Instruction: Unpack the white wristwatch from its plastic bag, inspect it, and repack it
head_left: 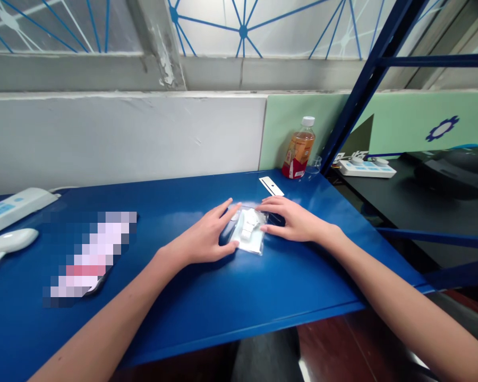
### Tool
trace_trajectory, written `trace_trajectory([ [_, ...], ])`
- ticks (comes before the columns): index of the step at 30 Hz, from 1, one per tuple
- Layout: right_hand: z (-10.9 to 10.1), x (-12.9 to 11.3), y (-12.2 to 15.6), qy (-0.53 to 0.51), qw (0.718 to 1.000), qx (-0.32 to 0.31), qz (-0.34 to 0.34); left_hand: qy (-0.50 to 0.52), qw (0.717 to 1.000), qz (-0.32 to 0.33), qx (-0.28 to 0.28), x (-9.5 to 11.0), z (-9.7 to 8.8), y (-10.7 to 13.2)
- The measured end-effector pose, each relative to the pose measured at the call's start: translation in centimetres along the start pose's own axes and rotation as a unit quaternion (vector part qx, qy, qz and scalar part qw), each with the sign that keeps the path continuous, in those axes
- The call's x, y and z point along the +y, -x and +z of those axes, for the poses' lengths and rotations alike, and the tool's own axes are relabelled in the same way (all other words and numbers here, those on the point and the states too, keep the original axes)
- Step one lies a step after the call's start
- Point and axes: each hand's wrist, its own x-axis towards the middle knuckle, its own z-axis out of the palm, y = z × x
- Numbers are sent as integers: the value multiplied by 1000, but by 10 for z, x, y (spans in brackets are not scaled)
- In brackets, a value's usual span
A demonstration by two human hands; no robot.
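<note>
A small clear plastic bag (255, 248) lies flat on the blue table (207, 302), with a white object (248, 224) inside whose kind I cannot make out. At its left edge rests my left hand (207, 236), thumb and fingers spread apart, fingertips touching or close to the bag. My right hand (292, 218) is at the bag's right side, its fingers also apart and curved over the edge. Neither hand is closed around the bag. Just behind it lies a flat white strip (271, 186) with a dark line.
An orange-labelled drink bottle (298, 151) stands at the back right, near a blue metal frame post (354, 90). On the left are a blurred-out phone-like object (95, 254), a white power strip (19, 209) and a white mouse-like device (11, 242). Another power strip (366, 168) sits on the black desk.
</note>
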Motion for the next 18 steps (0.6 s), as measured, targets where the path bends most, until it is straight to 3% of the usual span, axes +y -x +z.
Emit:
trace_trajectory([
  [4,-2,2,-1,-14,1000,15,20,-26,994,-37,101,0,1,-5],
  [6,-1,2,-1,-31,999,18,14,-20,992,-45,118,3,1,-6],
  [12,-4,5,2,-49,998,9,-31,49,998,13,29,8,-1,-1],
  [18,-4,11,3,-46,999,-23,1,33,998,-51,24,-4,-1,-3],
])
